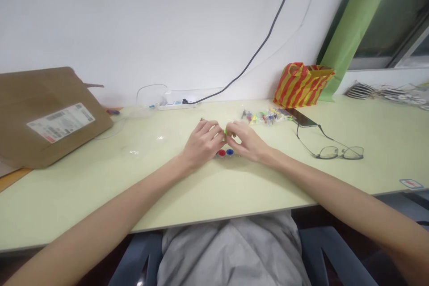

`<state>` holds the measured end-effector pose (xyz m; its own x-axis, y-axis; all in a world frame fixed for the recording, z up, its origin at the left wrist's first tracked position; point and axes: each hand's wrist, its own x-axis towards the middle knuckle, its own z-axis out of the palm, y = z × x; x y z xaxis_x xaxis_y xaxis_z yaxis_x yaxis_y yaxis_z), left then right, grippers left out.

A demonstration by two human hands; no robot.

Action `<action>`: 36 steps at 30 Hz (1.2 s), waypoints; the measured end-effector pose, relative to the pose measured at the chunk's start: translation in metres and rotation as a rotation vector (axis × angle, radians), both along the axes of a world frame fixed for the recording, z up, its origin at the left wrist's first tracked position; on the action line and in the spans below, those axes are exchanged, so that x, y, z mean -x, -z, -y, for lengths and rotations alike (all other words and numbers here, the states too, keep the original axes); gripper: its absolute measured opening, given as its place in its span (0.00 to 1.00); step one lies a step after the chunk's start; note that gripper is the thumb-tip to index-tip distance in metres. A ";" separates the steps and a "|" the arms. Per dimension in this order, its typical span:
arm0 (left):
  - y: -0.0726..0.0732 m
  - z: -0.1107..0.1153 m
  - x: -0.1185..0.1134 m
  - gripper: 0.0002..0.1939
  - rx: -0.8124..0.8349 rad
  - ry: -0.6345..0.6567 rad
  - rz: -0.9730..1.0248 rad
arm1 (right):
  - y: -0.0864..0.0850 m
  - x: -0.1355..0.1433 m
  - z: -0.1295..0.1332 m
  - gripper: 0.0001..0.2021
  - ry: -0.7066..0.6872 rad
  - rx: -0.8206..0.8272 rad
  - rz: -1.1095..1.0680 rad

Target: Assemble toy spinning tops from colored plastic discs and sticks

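My left hand (205, 143) and my right hand (245, 141) meet over the middle of the table. Between their fingertips is a small bright green piece (225, 132), and the fingers of both hands are closed on it. Just below the fingers, a red round piece (221, 153) and a blue round piece (229, 152) show side by side near the tabletop. What they are joined to is largely hidden by my hands. A tiny coloured piece (202, 119) pokes out behind my left fingers.
Behind my right hand lie bags of small colourful parts (268, 116), a phone (300, 117) and glasses (328, 152). A striped bag (301, 85) stands farther back. On the left is a cardboard box (47, 111); a power strip (176, 105) sits by the wall.
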<state>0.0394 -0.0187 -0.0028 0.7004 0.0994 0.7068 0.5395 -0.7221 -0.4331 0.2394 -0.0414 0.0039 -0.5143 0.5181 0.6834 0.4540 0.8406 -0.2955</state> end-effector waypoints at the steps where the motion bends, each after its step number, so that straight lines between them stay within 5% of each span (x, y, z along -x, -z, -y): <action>1: 0.000 0.000 -0.001 0.06 -0.016 0.001 -0.002 | -0.001 0.000 0.000 0.10 -0.002 -0.003 0.008; 36: -0.004 0.014 -0.012 0.12 -0.145 -0.109 -0.141 | -0.016 -0.017 0.006 0.08 -0.064 0.262 0.240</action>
